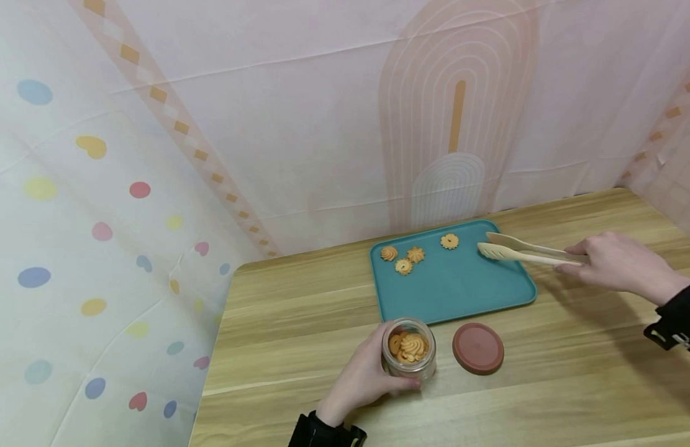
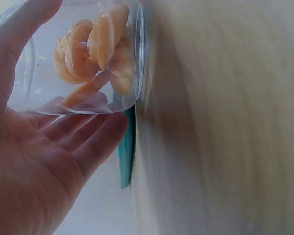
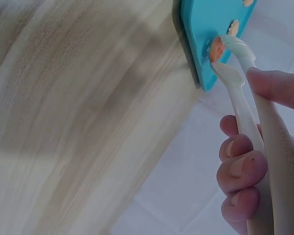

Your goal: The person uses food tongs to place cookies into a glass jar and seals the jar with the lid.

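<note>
My left hand (image 1: 363,372) holds a clear glass jar (image 1: 428,371), thumb on one side and fingers on the other. Swirled cookies (image 1: 412,347) lie inside the uncovered jar; the left wrist view shows them through the glass (image 2: 78,54). My right hand (image 1: 618,264) grips cream-coloured tongs (image 1: 531,254) over the right end of a teal tray (image 1: 456,288). In the right wrist view a cookie (image 3: 217,49) appears between the tong tips; whether they squeeze it I cannot tell. Several cookies (image 1: 415,254) lie toward the tray's left and back.
A reddish-brown round lid (image 1: 478,349) lies on the wooden table (image 1: 300,310), right of the jar and in front of the tray. Behind the table hangs a patterned cloth (image 1: 322,155), with a dotted cloth (image 1: 115,279) at the left.
</note>
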Available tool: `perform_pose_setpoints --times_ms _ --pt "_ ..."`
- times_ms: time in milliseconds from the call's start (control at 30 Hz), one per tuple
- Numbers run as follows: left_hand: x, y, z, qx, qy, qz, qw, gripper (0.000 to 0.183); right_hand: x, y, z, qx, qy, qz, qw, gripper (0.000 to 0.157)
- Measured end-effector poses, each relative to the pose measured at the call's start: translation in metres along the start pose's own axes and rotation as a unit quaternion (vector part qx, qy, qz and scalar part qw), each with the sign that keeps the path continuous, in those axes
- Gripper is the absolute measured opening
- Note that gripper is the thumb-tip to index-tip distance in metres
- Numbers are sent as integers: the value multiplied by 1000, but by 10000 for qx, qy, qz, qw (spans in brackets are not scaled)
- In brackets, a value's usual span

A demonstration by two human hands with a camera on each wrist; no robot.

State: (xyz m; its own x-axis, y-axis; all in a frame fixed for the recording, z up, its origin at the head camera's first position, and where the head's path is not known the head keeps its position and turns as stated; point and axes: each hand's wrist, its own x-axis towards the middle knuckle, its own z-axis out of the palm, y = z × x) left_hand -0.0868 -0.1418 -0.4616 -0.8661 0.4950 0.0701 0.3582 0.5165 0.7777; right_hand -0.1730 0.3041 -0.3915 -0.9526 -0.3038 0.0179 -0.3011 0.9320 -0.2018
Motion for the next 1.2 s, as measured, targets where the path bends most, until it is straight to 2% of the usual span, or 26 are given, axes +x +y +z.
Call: perform_pose_setpoints --times_ms 267,600,733,967,1200 --pt "0 0 1 -55 0 44 10000 93 -6 -16 -6 31 178 -132 9997 59" --pt "1 1 1 -112 1 0 9999 94 -17 -51 -16 -77 676 -907 9936 49" --pt "1 2 1 -107 15 33 9999 94 -22 -69 -21 10 949 -1333 9865 46" --pt "1 0 1 -78 39 68 9999 93 -30 -96 -28 295 1381 -2061 9683 38" --pt "1 0 1 -41 41 49 10000 93 -39 -115 -32 337 1558 -2482 9555 35"
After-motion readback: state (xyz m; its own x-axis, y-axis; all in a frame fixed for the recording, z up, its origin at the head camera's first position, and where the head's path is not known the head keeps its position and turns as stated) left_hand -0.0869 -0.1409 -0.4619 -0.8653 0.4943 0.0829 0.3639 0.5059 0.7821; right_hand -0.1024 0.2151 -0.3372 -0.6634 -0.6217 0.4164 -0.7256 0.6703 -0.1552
